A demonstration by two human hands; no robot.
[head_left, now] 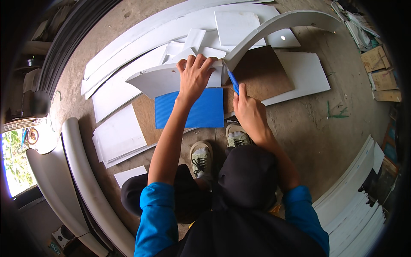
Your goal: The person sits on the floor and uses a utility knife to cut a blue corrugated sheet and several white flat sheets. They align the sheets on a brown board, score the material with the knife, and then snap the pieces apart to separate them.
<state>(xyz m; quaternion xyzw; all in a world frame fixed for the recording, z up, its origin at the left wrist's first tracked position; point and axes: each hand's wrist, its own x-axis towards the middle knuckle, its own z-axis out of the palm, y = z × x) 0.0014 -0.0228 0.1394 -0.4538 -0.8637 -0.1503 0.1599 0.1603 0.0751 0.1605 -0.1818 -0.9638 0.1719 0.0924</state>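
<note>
My left hand (195,77) has its fingers hooked over the top edge of a white panel (158,80), which stands tilted up from the floor. In my closed right hand (250,109) is a blue utility knife (233,82), its tip at a split in the panel just right of my left hand. Beyond the split, a long curved white strip (274,32) rises and bends away to the right. Under the panel lies a blue corrugated sheet (192,109) on a brown board (261,70).
White sheets and offcuts (141,62) cover the floor ahead. My shoes (201,158) are just behind the blue sheet. Long white panels (92,180) lean at the left; more stacked strips (355,214) lie at the right. Cardboard boxes (379,70) stand far right.
</note>
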